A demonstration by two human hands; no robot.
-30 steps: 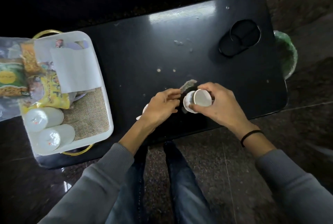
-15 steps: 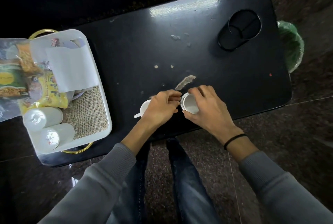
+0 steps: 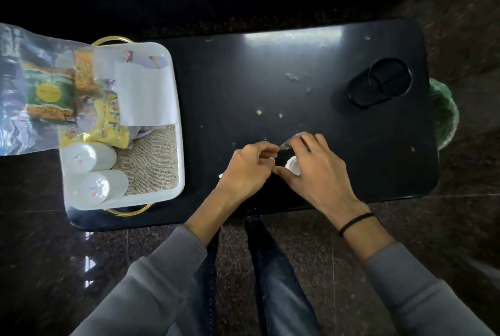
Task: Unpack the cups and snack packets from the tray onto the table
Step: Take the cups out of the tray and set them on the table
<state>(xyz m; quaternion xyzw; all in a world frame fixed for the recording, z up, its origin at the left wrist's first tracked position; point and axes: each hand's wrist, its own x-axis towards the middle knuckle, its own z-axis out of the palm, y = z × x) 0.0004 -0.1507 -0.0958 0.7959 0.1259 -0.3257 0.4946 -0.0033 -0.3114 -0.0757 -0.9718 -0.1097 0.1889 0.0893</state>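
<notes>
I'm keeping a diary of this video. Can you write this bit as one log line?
left hand: over table | right hand: on white cup | tray: two cup stacks, snack packets remain

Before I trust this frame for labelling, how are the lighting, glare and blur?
Head view: dim overall, top of frame black; a bright glare streak on the far edge of the table; plastic bag at left smeared and shiny; wide-angle bending at the edges; both hands' fingers slightly soft over the small white cup.

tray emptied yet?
No: two cup stacks and the snack packets lie in the tray.
</notes>
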